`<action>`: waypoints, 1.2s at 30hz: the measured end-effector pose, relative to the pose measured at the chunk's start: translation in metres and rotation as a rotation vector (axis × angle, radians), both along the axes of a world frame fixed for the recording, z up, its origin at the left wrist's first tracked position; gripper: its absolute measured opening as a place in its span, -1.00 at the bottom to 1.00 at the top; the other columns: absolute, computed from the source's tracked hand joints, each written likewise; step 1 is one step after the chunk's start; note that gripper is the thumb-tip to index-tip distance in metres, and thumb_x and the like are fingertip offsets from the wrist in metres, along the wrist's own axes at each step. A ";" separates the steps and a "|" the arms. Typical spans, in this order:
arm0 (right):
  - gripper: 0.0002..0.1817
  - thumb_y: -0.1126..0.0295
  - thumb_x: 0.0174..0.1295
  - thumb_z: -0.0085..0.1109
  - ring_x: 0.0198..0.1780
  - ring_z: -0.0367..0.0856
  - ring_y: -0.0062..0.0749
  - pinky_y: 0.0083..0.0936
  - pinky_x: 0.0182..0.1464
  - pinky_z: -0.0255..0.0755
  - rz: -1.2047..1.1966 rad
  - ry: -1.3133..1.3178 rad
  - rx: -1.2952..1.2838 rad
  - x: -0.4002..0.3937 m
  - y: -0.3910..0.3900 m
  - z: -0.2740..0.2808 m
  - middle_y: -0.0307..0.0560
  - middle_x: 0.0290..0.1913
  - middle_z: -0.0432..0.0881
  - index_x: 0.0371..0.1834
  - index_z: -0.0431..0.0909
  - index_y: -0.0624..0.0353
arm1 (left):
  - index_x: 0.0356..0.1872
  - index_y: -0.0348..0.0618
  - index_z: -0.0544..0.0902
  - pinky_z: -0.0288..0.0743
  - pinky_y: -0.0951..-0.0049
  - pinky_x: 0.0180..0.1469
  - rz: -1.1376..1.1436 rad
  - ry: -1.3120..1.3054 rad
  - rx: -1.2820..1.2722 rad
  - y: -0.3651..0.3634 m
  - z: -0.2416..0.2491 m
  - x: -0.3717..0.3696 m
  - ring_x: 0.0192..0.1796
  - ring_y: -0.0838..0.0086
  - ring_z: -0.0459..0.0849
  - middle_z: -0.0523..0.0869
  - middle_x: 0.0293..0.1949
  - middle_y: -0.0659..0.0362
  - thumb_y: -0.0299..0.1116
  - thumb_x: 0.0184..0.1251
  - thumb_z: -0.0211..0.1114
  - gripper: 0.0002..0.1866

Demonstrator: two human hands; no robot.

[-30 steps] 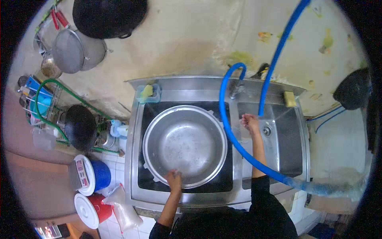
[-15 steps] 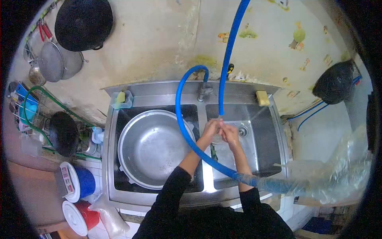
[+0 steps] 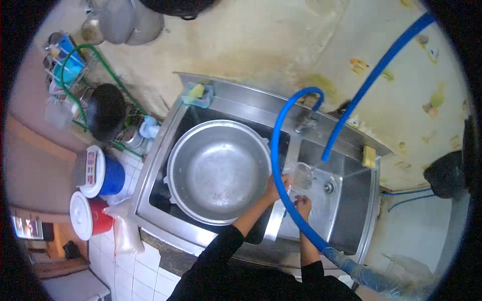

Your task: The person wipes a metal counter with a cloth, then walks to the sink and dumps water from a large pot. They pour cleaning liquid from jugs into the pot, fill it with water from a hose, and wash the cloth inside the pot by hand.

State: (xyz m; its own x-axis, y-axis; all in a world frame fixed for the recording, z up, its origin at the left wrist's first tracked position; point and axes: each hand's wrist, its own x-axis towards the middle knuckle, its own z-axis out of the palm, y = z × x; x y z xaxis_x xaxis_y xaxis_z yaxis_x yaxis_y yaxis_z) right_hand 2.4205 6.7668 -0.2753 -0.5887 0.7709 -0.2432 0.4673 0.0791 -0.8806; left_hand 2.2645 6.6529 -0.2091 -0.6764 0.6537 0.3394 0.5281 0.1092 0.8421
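Stainless steel double sink (image 3: 374, 200) occupies the counter below a stained wall. Its left compartment holds a large metal basin (image 3: 218, 170). A blue hose (image 3: 281, 165) loops from the tap (image 3: 304, 120) across the divider toward the lower right. Over the right compartment, near the drain (image 3: 329, 188), both hands work on a clear glass cup (image 3: 302, 175). The left hand (image 3: 278, 184) grips the cup at its side; the right hand (image 3: 303, 203) is closed on it from below

No writing, label, brand or number is legible anywhere here.
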 end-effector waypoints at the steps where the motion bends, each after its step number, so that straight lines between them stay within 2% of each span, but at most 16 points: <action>1: -0.86 0.40 0.20 0.01 -0.55 0.49 -0.46 -0.53 -0.43 0.40 -0.006 0.052 0.150 -0.013 -0.002 0.009 -0.10 -0.51 0.55 -0.36 0.50 0.25 | -0.48 -0.07 0.56 0.33 0.16 -0.14 0.039 -0.051 -0.030 -0.019 0.003 -0.001 -0.23 0.17 0.55 0.62 -0.37 0.11 -0.42 -0.04 0.15 -0.93; 5: -0.87 0.36 0.21 0.02 -0.61 0.43 -0.53 -0.57 -0.52 0.34 0.036 0.262 0.626 -0.087 -0.002 0.074 -0.20 -0.57 0.49 -0.40 0.50 0.16 | -0.40 -0.08 0.55 0.32 0.14 -0.03 0.063 -0.009 -0.214 -0.106 0.009 -0.017 -0.12 0.16 0.51 0.61 -0.29 0.12 -0.45 -0.12 0.14 -0.82; 7: -0.88 0.38 0.22 -0.01 -0.67 0.38 -0.58 -0.63 -0.62 0.29 0.033 0.437 -0.028 -0.118 0.003 0.095 -0.22 -0.58 0.48 -0.39 0.48 0.15 | -0.39 -0.09 0.57 0.34 0.15 -0.02 0.034 -0.035 -0.263 -0.145 -0.019 -0.027 -0.13 0.15 0.51 0.61 -0.29 0.10 -0.50 -0.14 0.13 -0.80; 8: -0.88 0.38 0.22 -0.01 -0.67 0.38 -0.58 -0.63 -0.62 0.29 0.039 0.447 -0.027 -0.126 0.003 0.097 -0.22 -0.58 0.48 -0.39 0.48 0.15 | -0.39 -0.09 0.57 0.34 0.15 -0.02 0.040 -0.026 -0.260 -0.162 -0.019 -0.032 -0.13 0.15 0.51 0.61 -0.29 0.10 -0.50 -0.14 0.13 -0.80; 10: -0.88 0.38 0.23 -0.02 -0.73 0.33 -0.63 -0.70 -0.72 0.20 -0.125 0.411 -0.606 -0.134 0.008 0.097 -0.24 -0.61 0.46 -0.39 0.46 0.16 | -0.41 -0.13 0.59 0.38 0.23 -0.04 0.035 -0.102 -0.298 -0.195 -0.017 -0.046 -0.18 0.13 0.53 0.62 -0.31 0.07 -0.60 -0.13 0.10 -0.79; 11: -0.86 0.37 0.17 0.03 -0.58 0.44 -0.47 -0.58 -0.58 0.32 -0.041 0.215 -0.342 -0.135 0.014 0.061 -0.12 -0.51 0.48 -0.29 0.42 0.19 | -0.41 -0.13 0.59 0.38 0.23 -0.04 0.037 -0.095 -0.296 -0.211 -0.014 -0.054 -0.18 0.13 0.53 0.62 -0.31 0.07 -0.60 -0.13 0.10 -0.79; 12: -0.86 0.37 0.17 0.03 -0.58 0.44 -0.47 -0.58 -0.58 0.32 -0.040 0.223 -0.342 -0.136 0.001 0.053 -0.12 -0.51 0.48 -0.29 0.42 0.19 | -0.42 -0.11 0.59 0.38 0.20 -0.06 0.090 -0.071 -0.324 -0.227 -0.010 -0.062 -0.17 0.13 0.52 0.60 -0.29 0.06 -0.57 -0.14 0.10 -0.80; 13: -0.80 0.38 0.11 0.06 -0.43 0.46 -0.33 -0.48 -0.43 0.35 -0.043 0.092 0.233 -0.139 -0.020 0.050 -0.03 -0.41 0.46 -0.23 0.39 0.20 | -0.43 -0.09 0.59 0.38 0.18 -0.08 0.140 -0.050 -0.352 -0.241 -0.005 -0.073 -0.15 0.13 0.51 0.59 -0.26 0.04 -0.55 -0.14 0.11 -0.81; 15: -0.57 0.36 -0.03 0.16 0.08 0.35 0.02 -0.13 0.10 0.21 -0.036 -0.152 0.620 -0.159 -0.054 0.054 0.20 0.00 0.41 -0.05 0.39 0.25 | -0.43 -0.10 0.59 0.38 0.18 -0.09 0.190 -0.016 -0.421 -0.267 0.004 -0.097 -0.17 0.12 0.51 0.57 -0.28 0.03 -0.56 -0.13 0.10 -0.81; 17: -0.61 0.36 -0.01 0.15 -0.03 0.39 0.03 -0.20 0.00 0.27 0.015 -0.055 0.641 -0.193 -0.100 0.111 0.16 -0.13 0.43 -0.07 0.40 0.21 | -0.44 -0.13 0.58 0.37 0.17 -0.12 0.325 0.078 -0.415 -0.290 0.003 -0.118 -0.23 0.09 0.50 0.53 -0.35 0.01 -0.57 -0.12 0.10 -0.82; 20: -0.68 0.36 0.05 0.11 -0.17 0.40 0.00 -0.22 -0.12 0.30 0.230 0.110 0.727 -0.290 -0.131 0.117 0.15 -0.28 0.41 -0.11 0.41 0.17 | -0.43 -0.13 0.58 0.36 0.17 -0.14 0.334 0.120 -0.402 -0.318 0.024 -0.150 -0.23 0.09 0.49 0.53 -0.36 0.00 -0.58 -0.11 0.09 -0.82; 22: -0.69 0.39 0.04 0.13 -0.15 0.40 0.12 -0.16 -0.04 0.28 0.331 0.279 0.591 -0.365 -0.158 0.139 0.25 -0.19 0.38 -0.12 0.39 0.16 | -0.41 -0.13 0.57 0.36 0.16 -0.15 0.317 0.108 -0.457 -0.334 0.033 -0.165 -0.21 0.09 0.50 0.55 -0.32 0.02 -0.58 -0.09 0.09 -0.81; 27: -0.54 0.05 0.17 -0.06 0.07 0.36 0.11 -0.12 0.02 0.32 0.434 -0.166 0.595 -0.505 -0.191 0.174 0.41 -0.01 0.35 0.03 0.39 0.10 | -0.38 -0.15 0.56 0.37 0.14 -0.10 0.203 0.018 -0.358 -0.360 0.014 -0.172 -0.15 0.08 0.50 0.56 -0.30 0.01 -0.57 -0.05 0.12 -0.83; 29: -0.29 -0.19 0.02 -0.02 0.19 0.30 0.09 -0.05 0.08 0.29 0.448 -0.487 0.408 -0.543 -0.187 0.161 0.40 0.13 0.29 0.13 0.37 0.11 | -0.33 -0.13 0.58 0.40 0.15 -0.09 0.155 -0.074 -0.335 -0.360 0.020 -0.175 -0.15 0.08 0.51 0.56 -0.26 0.03 -0.56 0.01 0.14 -0.83; 33: -0.18 -0.24 -0.09 0.12 0.20 0.32 0.04 -0.08 0.14 0.29 0.496 -0.616 0.456 -0.560 -0.189 0.164 0.28 0.15 0.36 0.06 0.42 0.26 | -0.30 -0.11 0.58 0.44 0.31 -0.11 0.135 -0.089 -0.242 -0.339 0.005 -0.192 -0.18 0.16 0.53 0.56 -0.22 0.03 -0.54 0.07 0.14 -0.84; 36: -0.11 -0.34 -0.21 0.13 0.17 0.36 0.01 -0.05 0.16 0.26 0.685 -0.516 0.278 -0.575 -0.167 0.123 0.26 0.07 0.43 -0.01 0.48 0.28 | -0.15 -0.13 0.52 0.43 0.33 0.00 0.007 -0.642 0.040 -0.307 0.003 -0.232 -0.06 0.37 0.54 0.56 -0.11 0.13 -0.27 0.26 0.13 -0.78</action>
State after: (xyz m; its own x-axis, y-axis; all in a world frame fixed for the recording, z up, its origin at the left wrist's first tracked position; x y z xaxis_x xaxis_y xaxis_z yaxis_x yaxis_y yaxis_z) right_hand 1.8460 6.6001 -0.1528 -0.8097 0.3621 -0.4618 0.5717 0.6640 -0.4819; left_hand 2.0325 6.3460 -0.2061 -0.7573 0.6437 -0.1105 -0.0828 0.0733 0.9939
